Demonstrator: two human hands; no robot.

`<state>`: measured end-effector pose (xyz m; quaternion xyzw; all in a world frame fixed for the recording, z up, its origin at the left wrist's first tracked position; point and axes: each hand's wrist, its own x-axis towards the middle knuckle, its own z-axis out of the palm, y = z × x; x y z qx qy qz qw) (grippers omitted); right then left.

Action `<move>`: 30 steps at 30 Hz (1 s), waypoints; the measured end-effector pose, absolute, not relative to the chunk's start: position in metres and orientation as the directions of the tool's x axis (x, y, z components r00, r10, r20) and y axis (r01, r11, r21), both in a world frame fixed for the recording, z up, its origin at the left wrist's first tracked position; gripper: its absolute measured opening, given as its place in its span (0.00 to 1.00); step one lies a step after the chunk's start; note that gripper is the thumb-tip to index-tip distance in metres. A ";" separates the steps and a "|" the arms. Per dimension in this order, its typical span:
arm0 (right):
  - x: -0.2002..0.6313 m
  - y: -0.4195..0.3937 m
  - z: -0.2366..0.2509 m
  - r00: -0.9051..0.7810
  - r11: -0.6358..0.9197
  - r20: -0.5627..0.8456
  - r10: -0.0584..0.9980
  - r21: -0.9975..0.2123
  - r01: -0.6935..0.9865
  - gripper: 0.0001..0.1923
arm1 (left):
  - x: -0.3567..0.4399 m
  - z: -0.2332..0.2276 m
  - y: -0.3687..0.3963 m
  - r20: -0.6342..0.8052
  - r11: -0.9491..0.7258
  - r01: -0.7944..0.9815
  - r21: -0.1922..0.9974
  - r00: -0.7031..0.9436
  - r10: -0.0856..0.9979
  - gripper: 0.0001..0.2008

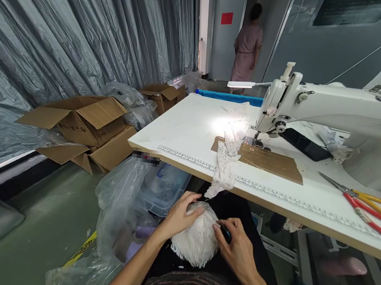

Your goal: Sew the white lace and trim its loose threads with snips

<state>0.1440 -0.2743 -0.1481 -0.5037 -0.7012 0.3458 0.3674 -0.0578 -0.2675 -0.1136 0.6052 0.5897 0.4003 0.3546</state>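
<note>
Lace bundle (196,240): a white wad resting on the person's lap, at 6 o'clock from the sewing machine (325,111) and below the near edge of the white table (185,127). The left hand (178,217) lies curved over the bundle's 10 o'clock side, fingers spread on the lace, not closed round it. The right hand (237,248) presses the 3 o'clock side, its thumb and forefinger pinched on a small dark tool (226,235). A lace strip (227,158) runs from under the needle, across a cardboard sheet (263,159), over the table edge toward the bundle. Scissors (371,209) lie at 3 o'clock. Cardboard boxes (84,126) stand at 9 o'clock. Another person (248,45) stands at 12 o'clock.
</note>
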 end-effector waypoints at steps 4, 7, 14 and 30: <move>0.147 -0.267 -0.128 -0.258 0.324 0.237 0.937 -0.866 0.380 0.14 | -0.037 -0.109 -0.245 0.095 -0.058 0.294 0.954 -0.112 0.989 0.16; 0.145 -0.264 -0.107 -0.289 0.350 0.267 0.919 -0.891 0.290 0.14 | -0.029 -0.100 -0.246 0.202 -0.127 0.395 0.910 -0.153 0.967 0.11; 0.125 -0.283 -0.072 -0.417 0.268 0.164 0.894 -0.942 0.203 0.20 | -0.054 -0.062 -0.307 0.689 -0.492 0.757 0.431 0.077 0.721 0.05; 0.132 -0.304 -0.080 -0.594 0.054 -0.050 0.803 -0.986 0.156 0.10 | -0.053 -0.079 -0.293 0.194 -0.261 0.274 0.926 0.250 0.949 0.28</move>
